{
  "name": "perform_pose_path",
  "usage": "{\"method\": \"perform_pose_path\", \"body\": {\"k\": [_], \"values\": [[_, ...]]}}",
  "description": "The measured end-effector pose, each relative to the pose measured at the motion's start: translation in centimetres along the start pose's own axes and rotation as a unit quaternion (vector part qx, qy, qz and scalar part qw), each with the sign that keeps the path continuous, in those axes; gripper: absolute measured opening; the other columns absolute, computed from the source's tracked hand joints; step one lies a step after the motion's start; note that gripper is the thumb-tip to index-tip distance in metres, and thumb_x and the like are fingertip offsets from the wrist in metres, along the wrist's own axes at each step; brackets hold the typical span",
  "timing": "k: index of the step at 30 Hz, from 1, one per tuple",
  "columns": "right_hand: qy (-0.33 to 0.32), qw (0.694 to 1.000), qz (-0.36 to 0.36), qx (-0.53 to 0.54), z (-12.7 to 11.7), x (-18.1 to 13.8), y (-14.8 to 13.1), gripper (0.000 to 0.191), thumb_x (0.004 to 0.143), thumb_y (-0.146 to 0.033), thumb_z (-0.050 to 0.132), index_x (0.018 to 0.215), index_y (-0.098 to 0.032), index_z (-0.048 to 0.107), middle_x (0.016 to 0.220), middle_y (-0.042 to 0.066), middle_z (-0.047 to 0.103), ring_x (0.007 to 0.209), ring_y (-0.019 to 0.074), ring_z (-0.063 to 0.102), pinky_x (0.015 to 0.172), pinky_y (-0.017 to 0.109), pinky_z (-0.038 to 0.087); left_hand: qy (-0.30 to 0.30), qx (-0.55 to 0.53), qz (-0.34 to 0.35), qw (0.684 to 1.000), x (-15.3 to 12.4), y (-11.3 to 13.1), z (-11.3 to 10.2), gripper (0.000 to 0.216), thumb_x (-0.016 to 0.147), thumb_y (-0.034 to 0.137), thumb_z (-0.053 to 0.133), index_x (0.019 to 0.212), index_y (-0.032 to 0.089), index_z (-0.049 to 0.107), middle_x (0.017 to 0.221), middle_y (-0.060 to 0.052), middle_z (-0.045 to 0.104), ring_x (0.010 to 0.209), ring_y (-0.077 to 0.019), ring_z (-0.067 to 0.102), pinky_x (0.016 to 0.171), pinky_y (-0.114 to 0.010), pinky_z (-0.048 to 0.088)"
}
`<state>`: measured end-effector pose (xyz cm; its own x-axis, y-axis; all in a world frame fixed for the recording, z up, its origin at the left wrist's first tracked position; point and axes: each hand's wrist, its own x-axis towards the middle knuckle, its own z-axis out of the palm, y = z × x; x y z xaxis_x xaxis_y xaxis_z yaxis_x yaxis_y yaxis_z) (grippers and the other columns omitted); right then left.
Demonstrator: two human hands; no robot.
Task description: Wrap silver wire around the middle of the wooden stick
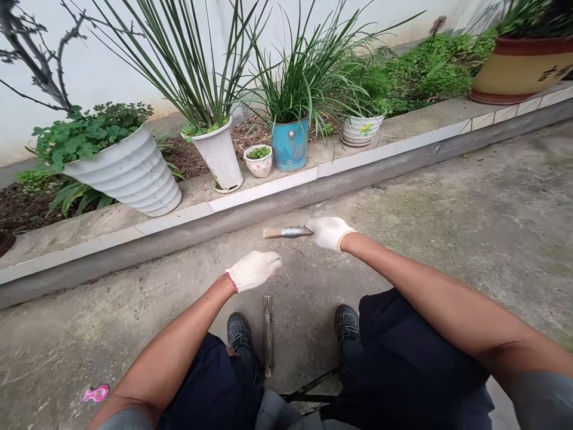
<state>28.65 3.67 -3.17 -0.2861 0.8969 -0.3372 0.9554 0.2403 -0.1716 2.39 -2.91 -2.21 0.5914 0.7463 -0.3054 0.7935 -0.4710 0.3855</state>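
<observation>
My right hand (329, 232), in a white knit glove, is closed on one end of a short wooden handle wrapped in wire (286, 232), held level above the concrete ground. My left hand (253, 270), also gloved, hovers a little lower and to the left with fingers loosely curled, holding nothing. A long narrow metal tool (267, 334) lies on the ground between my two black shoes (239, 334), pointing away from me.
A raised tiled ledge (268, 188) runs across ahead with a ribbed white pot (129, 173), a tall white pot (220, 156), a small white pot (258, 161), a blue pot (289, 143) and a large tan planter (521, 68). A pink object (95, 393) lies on the ground at lower left.
</observation>
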Motion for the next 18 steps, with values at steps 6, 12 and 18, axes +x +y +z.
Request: {"method": "perform_pose_path", "body": {"k": [6,12,18], "values": [[-0.211,0.951,-0.221,-0.040,1.0,-2.4,-1.3,0.012,0.069,-0.028,0.072,0.079,-0.022,0.070,0.069,0.000,0.064,0.065,0.0176,0.059,0.063,0.029,0.039,0.016,0.053,0.030,0.998,0.1,-1.8,-0.3,0.034,0.106,0.039,0.039,0.093,0.023,0.067,0.094,-0.005,0.071,0.084,-0.0202,0.066,0.077,-0.026,0.044],[-0.189,0.936,-0.211,0.210,-1.7,-4.3,-1.6,0.027,0.073,-0.044,0.071,0.085,-0.020,0.069,0.071,-0.004,0.064,0.061,0.0112,0.052,0.058,0.024,0.033,-0.009,-0.037,0.016,0.999,-0.4,-0.7,0.0,0.040,0.106,0.049,0.040,0.095,0.023,0.069,0.091,-0.004,0.073,0.081,-0.0213,0.066,0.077,-0.030,0.048],[0.006,0.966,-0.062,0.250,-1.7,-2.1,-1.5,0.022,0.078,-0.041,0.063,0.086,-0.020,0.064,0.069,-0.002,0.066,0.061,0.0126,0.054,0.057,0.024,0.035,0.001,-0.032,-0.007,0.999,-0.1,0.4,0.0,0.040,0.107,0.041,0.034,0.091,0.022,0.065,0.077,-0.001,0.069,0.073,-0.0187,0.063,0.074,-0.028,0.044]]}}
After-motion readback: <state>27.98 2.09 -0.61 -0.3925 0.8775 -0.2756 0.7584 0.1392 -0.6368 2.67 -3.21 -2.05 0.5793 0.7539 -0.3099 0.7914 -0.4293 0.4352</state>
